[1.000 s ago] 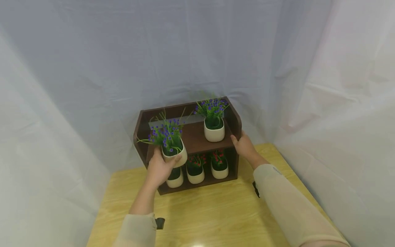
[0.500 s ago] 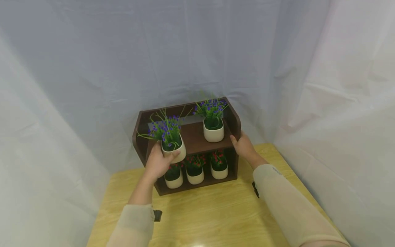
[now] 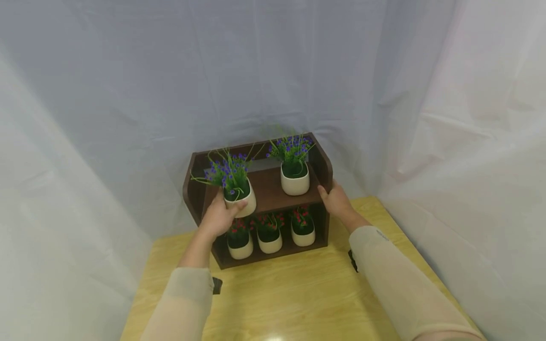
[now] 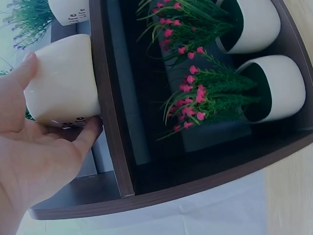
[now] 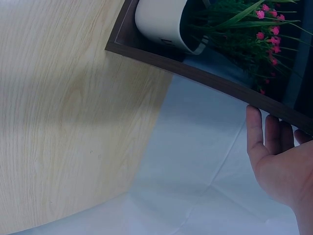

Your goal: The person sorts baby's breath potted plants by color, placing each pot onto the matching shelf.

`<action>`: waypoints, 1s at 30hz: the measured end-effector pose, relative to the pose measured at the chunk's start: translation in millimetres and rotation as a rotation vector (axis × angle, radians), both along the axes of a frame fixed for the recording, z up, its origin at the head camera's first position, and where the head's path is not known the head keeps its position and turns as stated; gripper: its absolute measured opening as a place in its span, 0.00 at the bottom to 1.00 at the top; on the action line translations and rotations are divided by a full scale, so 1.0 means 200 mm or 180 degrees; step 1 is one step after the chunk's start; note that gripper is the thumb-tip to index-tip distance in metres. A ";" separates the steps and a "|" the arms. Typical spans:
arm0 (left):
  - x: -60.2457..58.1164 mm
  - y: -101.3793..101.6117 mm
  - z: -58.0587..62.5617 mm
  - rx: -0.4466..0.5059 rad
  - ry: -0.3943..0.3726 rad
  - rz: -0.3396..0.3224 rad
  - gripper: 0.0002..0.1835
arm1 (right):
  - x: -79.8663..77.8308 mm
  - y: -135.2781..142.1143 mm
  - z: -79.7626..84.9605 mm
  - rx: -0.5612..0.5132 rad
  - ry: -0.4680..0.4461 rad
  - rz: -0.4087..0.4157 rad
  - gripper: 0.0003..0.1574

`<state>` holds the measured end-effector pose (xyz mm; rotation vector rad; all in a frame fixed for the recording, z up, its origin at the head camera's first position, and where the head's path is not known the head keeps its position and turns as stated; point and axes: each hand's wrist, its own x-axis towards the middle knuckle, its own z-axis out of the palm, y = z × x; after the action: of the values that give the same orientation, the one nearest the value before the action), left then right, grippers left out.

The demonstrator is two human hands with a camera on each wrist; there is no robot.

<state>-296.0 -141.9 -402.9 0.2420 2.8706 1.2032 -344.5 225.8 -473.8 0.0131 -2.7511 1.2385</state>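
My left hand (image 3: 219, 215) grips a white flowerpot (image 3: 245, 203) of purple artificial flowers, thumb across its front and fingers around its left side. In the left wrist view, the pot's base is right at the upper board (image 4: 115, 122) of a dark brown two-tier shelf (image 3: 268, 189). At the shelf's right side, my right hand (image 3: 339, 201) holds the side panel (image 5: 215, 85), its thumb at the front edge. The right wrist view shows the fingers (image 5: 254, 127) against the panel's outer face. Another white pot (image 3: 295, 184) with purple flowers stands at the right of the upper tier.
On the lower tier, three white pots with red flowers stand in a row: left pot (image 3: 240, 249), middle pot (image 3: 269, 245) and right pot (image 3: 303, 238). The shelf rests on a light wooden table (image 3: 273, 293). White sheeting (image 3: 256, 71) hangs behind and at both sides.
My left hand has moved up and slightly away from me with the pot, uncovering more of the lower left red-flowered pot. The right hand keeps its hold on the shelf.
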 end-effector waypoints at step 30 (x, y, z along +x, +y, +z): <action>-0.17 -0.01 0.03 0.0052 -0.0021 -0.0042 0.50 | 0.01 -0.01 0.02 0.0071 0.0113 -0.0018 0.44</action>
<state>-329.3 -143.6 -397.1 0.2566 2.8500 1.2232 -341.5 223.8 -470.6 0.0292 -2.7328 1.1944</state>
